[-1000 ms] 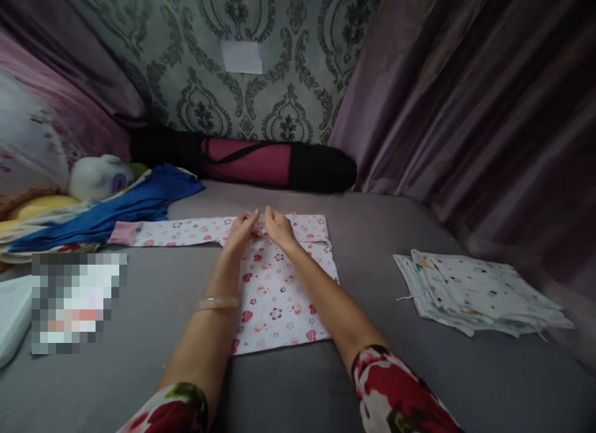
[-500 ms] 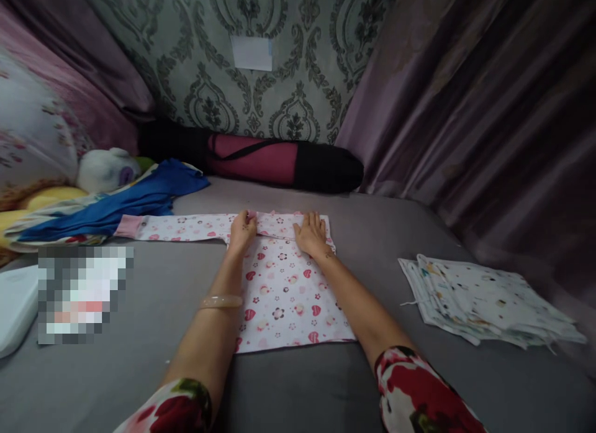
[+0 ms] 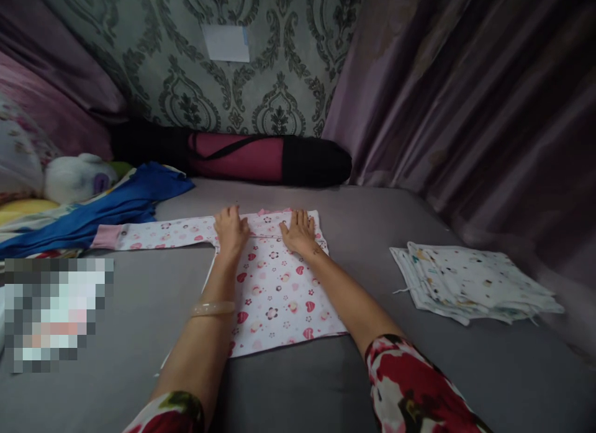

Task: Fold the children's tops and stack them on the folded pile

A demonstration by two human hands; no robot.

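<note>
A long-sleeved child's shirt (image 3: 274,290), white with red hearts and flowers, is spread flat on the grey bed sheet. One sleeve (image 3: 162,232) with a pink cuff stretches out to the left; the other lies folded across the top of the shirt. My left hand (image 3: 230,231) is at the left shoulder, fingers curled down onto the cloth, their tips partly hidden. Flat on the folded strip at the right shoulder rests my right hand (image 3: 299,232), fingers extended. A pale bangle circles my left forearm.
Folded white printed cloths (image 3: 475,284) are stacked at the right. A black and maroon long bag (image 3: 237,156) lies along the wall. Blue clothing (image 3: 116,206) and a plush toy (image 3: 77,178) are at the left, above a blurred-out item (image 3: 60,315).
The view has turned slightly right, so things appear further left. My left fingers have curled over the shoulder, and the pink bit beside them no longer shows. My right hand stays flat.
</note>
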